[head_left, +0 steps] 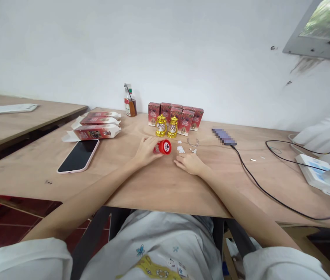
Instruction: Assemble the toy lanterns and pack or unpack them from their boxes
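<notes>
My left hand is closed around a small red lantern lying on its side, its round base turned to the right. The hand hides most of its body. Just to the right, my right hand rests on the table with its fingers curled together; whatever may be between the fingertips is too small to make out. Small white pieces lie right beyond those fingers, with a thin metal chain behind them. Two gold lanterns stand upright past my left hand.
Red printed boxes stand behind the lanterns. On the left are open red cartons, a phone and a bottle of brown liquid. Rightward lie a blurred device on a black cable and a white power strip.
</notes>
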A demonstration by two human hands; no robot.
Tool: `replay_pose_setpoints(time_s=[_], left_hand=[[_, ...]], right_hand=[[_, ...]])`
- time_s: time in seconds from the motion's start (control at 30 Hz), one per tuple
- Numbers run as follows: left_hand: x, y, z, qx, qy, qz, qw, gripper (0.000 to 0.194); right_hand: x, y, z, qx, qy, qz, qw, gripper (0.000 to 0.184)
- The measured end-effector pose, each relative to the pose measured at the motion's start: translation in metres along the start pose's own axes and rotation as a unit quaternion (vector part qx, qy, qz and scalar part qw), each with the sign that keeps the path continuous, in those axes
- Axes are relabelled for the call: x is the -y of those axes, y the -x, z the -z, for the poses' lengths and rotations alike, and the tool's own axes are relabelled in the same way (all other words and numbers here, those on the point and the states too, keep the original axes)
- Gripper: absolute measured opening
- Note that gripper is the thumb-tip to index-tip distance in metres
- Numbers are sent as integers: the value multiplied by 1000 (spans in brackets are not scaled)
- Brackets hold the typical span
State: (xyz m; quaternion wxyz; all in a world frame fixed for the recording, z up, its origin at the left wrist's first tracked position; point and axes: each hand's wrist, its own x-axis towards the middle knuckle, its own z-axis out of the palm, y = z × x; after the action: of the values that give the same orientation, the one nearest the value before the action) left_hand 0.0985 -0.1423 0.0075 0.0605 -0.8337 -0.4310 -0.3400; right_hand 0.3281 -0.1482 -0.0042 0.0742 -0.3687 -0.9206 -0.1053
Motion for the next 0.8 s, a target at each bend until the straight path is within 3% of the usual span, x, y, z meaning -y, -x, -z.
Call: replay_pose_setpoints(time_s=[0.17,0.27,0.43,0.53,0.6,0.63,0.7,0.8], left_hand=[[-2,-1,1,10,3,6,1000,43],[-1,-1,1,12,6,3,1000,44],[-1,0,-1,8,-2,-7,1000,41],[-1,0,-2,7,-12,-19,1000,40],[-2,0,-2,10,-23,-29,999,39],[-3,0,-2,11,-30,-34,999,39],[-4,0,-1,9,-45,-38,998,38],[-6,0,0,2,-66,-48,997,37]], right_hand=[[-22,1,0,18,40,-111,993,33],[-35,-1,-5,-15,46,-130,990,31],[-47,-3,-16,-186,-1,-108,977,32],[-29,-4,-16,-298,-150,-131,933,34],[-6,-7,-13,-312,-322,-182,875,32],[8,-9,-11,-290,-427,-215,829,29],[35,-14,-5,-201,-622,-275,706,21],[61,-19,6,-81,-788,-316,522,20]])
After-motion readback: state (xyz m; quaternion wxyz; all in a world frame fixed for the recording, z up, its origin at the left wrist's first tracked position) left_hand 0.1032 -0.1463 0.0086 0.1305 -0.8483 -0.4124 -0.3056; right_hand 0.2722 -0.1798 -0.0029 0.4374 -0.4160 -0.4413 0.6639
